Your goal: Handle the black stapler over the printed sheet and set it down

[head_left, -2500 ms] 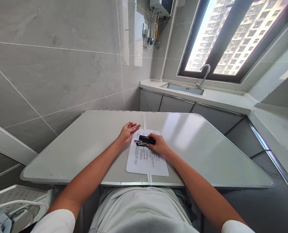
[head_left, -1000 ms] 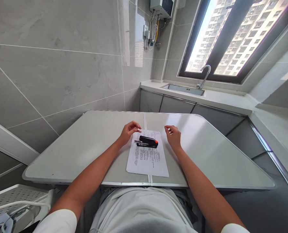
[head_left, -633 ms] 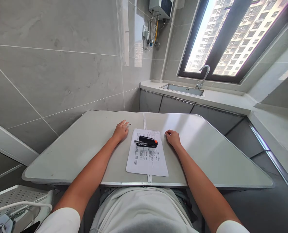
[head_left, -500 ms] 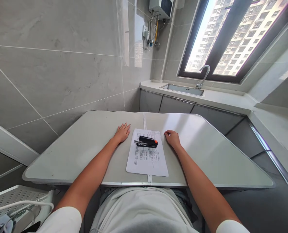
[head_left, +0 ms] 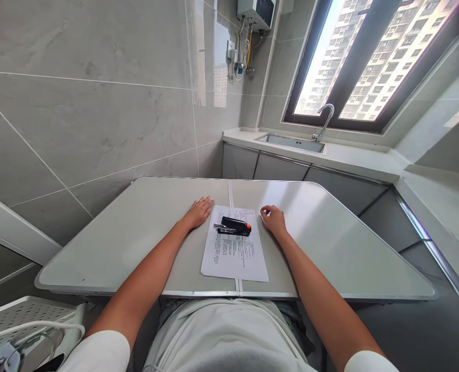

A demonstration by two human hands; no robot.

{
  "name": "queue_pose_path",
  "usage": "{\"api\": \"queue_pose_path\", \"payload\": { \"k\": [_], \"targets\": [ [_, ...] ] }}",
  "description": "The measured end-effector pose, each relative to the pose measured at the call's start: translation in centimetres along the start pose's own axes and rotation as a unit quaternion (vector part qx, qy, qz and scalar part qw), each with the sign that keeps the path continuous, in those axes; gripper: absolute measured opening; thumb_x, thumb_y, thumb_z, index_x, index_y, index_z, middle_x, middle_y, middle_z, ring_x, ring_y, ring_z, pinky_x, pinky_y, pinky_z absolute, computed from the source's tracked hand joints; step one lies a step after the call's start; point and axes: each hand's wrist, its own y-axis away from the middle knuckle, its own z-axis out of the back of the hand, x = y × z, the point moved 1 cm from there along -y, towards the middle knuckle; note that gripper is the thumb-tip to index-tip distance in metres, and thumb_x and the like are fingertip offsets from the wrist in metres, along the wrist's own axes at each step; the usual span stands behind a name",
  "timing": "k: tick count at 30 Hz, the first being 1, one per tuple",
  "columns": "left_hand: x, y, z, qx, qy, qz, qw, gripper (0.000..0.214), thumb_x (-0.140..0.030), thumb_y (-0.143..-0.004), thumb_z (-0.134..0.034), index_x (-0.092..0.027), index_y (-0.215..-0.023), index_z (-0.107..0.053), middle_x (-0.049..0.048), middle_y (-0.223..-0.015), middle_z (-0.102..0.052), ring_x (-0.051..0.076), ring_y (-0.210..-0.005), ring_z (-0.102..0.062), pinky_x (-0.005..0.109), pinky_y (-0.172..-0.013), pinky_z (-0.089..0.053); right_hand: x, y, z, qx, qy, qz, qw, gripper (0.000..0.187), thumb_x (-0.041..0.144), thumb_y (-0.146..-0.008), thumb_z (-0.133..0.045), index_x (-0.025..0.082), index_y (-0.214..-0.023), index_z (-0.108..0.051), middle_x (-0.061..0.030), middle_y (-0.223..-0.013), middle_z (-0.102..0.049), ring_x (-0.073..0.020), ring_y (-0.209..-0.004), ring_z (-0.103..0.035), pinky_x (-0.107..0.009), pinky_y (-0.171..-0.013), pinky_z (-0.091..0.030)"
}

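A black stapler (head_left: 235, 226) with an orange-red spot at one end lies across the upper part of some printed white paper (head_left: 233, 263). Just left of the paper's top corner, my left hand (head_left: 199, 212) rests palm down on the table, fingers stretched out and holding nothing. On the paper's other side is my right hand (head_left: 274, 220), its fingers curled in and nothing visible in them. Neither hand touches the stapler.
The folding table (head_left: 330, 248) has a seam down its middle, under the paper. Behind it stand a counter with a sink (head_left: 293, 142) and a faucet (head_left: 325, 121). A white perforated basket (head_left: 28, 315) is at the lower left, below table level.
My left hand has slid a little to the right, closer to the paper. My right hand has shifted very slightly left. The stapler and paper stay put.
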Motion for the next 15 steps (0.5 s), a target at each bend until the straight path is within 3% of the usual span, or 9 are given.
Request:
{"api": "queue_pose_path", "payload": {
  "k": [5,11,15],
  "targets": [
    [0.07,0.03,-0.20,0.043,-0.006,-0.007,0.999,0.063,-0.054,-0.109,-0.027,-0.028,-0.165,-0.041,0.0071,-0.177,-0.025,0.032,-0.165,-0.015,0.059,-0.132,-0.012,0.55,0.20,-0.37,0.035,0.013,0.029,0.999,0.023,0.028,-0.090,-0.055,0.021,-0.087,-0.077,-0.0062,-0.090,-0.068,-0.0209,-0.083,-0.062,-0.033,-0.081,-0.047],
    [-0.33,0.19,-0.05,0.025,-0.010,-0.010,1.000,0.061,-0.044,-0.109,-0.030,-0.025,-0.166,-0.036,0.0092,-0.176,-0.028,0.028,-0.164,-0.021,0.057,-0.132,-0.016,0.40,0.14,-0.43,0.043,0.018,0.025,0.999,0.023,0.028,-0.090,-0.055,0.020,-0.087,-0.077,-0.0068,-0.093,-0.068,-0.0211,-0.083,-0.062,-0.035,-0.082,-0.048],
    [-0.44,0.20,-0.08,0.022,0.002,-0.024,0.999,0.058,-0.038,-0.109,-0.028,-0.029,-0.165,-0.038,0.0064,-0.175,-0.030,0.025,-0.164,-0.023,0.056,-0.132,-0.016,0.25,0.04,-0.38,0.035,0.005,0.016,0.999,0.021,0.030,-0.087,-0.058,0.021,-0.089,-0.077,-0.0068,-0.093,-0.069,-0.0217,-0.083,-0.062,-0.036,-0.085,-0.049]
  ]
}}
